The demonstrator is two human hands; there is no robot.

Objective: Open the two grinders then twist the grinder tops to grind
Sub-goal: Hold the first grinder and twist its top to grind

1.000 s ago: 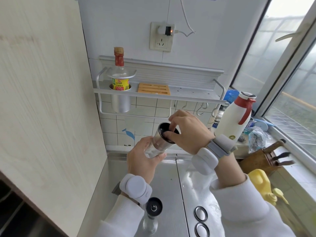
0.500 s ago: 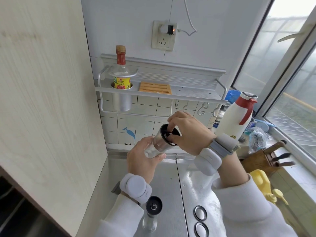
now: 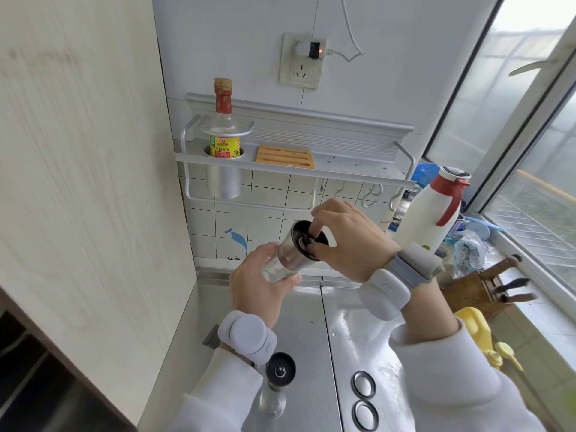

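A clear grinder with a steel collar and black top [image 3: 288, 255] is held tilted in the air above the steel counter. My left hand [image 3: 260, 283] grips its clear lower body. My right hand [image 3: 346, 236] pinches the black top, with fingertips at the small knob in its middle. A second grinder [image 3: 276, 386] with a black cap stands upright on the counter near my left wrist, untouched.
A wall shelf [image 3: 343, 171] holds a sauce bottle [image 3: 223, 126] and a wooden block. A white and red thermos [image 3: 431, 213], a knife block [image 3: 486, 286] and a yellow jug [image 3: 477, 332] stand at the right by the window. A wooden panel [image 3: 78, 151] closes the left side.
My right hand's fingers have shifted on the grinder top, now uncovering more of the black cap and its centre knob. The left hand keeps the same hold.
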